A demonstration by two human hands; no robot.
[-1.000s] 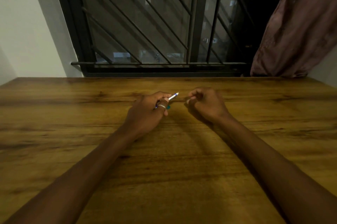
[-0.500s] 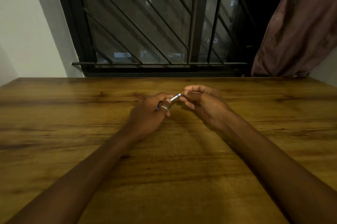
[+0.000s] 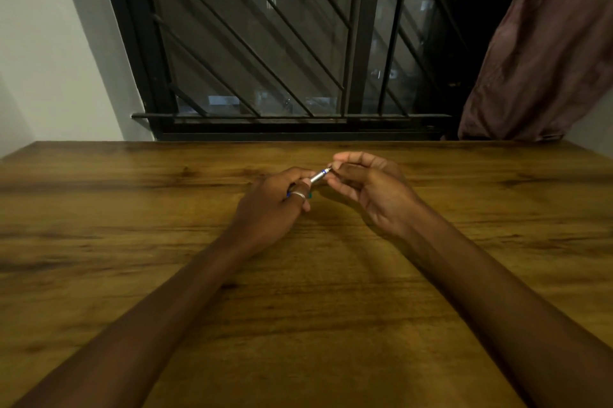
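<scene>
One pen (image 3: 319,174); left hand (image 3: 275,205) grips its barrel, fingers curled; right hand (image 3: 368,188) pinches its tip above the surface (image 3: 315,308).

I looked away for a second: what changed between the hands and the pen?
The right hand moved left to the pen and now pinches its free end; a second ago it was curled, apart from it. The left hand holds the pen's other end as before, resting in the same spot on the wooden table.
</scene>
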